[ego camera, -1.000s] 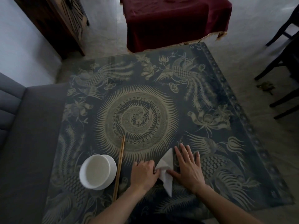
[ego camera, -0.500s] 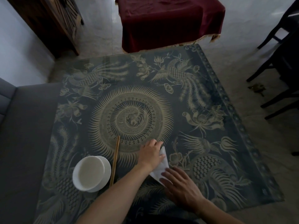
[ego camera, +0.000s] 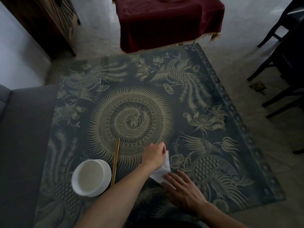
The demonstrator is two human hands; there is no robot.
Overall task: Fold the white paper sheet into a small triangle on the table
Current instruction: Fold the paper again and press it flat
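Observation:
The white paper sheet (ego camera: 162, 171) lies folded into a narrow pointed shape on the patterned table (ego camera: 205, 89), near its front edge. My left hand (ego camera: 153, 154) is curled over the paper's far tip, fingers closed on it. My right hand (ego camera: 182, 187) lies flat with fingers spread, pressing down the paper's near end. Most of the sheet is hidden under the two hands.
A white bowl (ego camera: 91, 177) stands left of my left forearm, with wooden chopsticks (ego camera: 116, 162) lying beside it. A grey sofa (ego camera: 21, 137) borders the table's left side. A maroon-covered table (ego camera: 164, 20) stands beyond, dark chairs (ego camera: 283, 51) at the right.
My left hand slid from the paper's near side up to its far tip. My right hand moved from beside the paper down onto its near end. The camera view shifted slightly.

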